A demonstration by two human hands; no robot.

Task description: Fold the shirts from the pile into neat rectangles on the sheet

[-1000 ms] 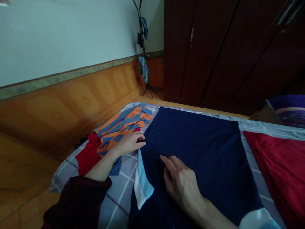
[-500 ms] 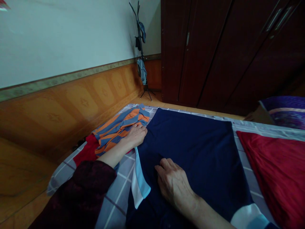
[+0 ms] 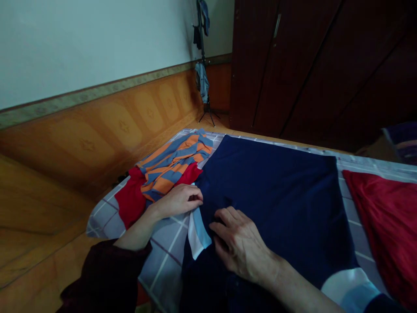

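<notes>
Center to lower center of the frame, navy garment (image 3: 276,187): laid out nearly flat on the bed (image 3: 166,243), with shallow creases; running down to the bottom edge.
Grip of the left hand (image 3: 182,199), left of center: placed at the left edge of the navy garment, with curled fingers and thumb tip near forefinger; impossible to tell if clamped on cloth.
Grip of the right hand (image 3: 243,239), lower center: placed over the navy garment, with bent fingers and thumb tucked beneath; impossible to tell if together on a fold or apart.
Pale trim (image 3: 199,237), just below the left hand: white and light blue, lying along the garment's left edge.
Pale cuff (image 3: 348,287), lower right: white and light blue, just beside the right forearm.
Striped garment (image 3: 169,167), left of center: orange and gray-blue, rumpled, partly over a red cloth (image 3: 132,198).
Red garment (image 3: 391,221), right edge: spread on the bed, apart from the navy garment.
Dark sleeve (image 3: 104,274), lower left: worn on the left arm.
Coat stand (image 3: 203,48), top center: hung with clothes, next to a dark wardrobe (image 3: 299,74).
</notes>
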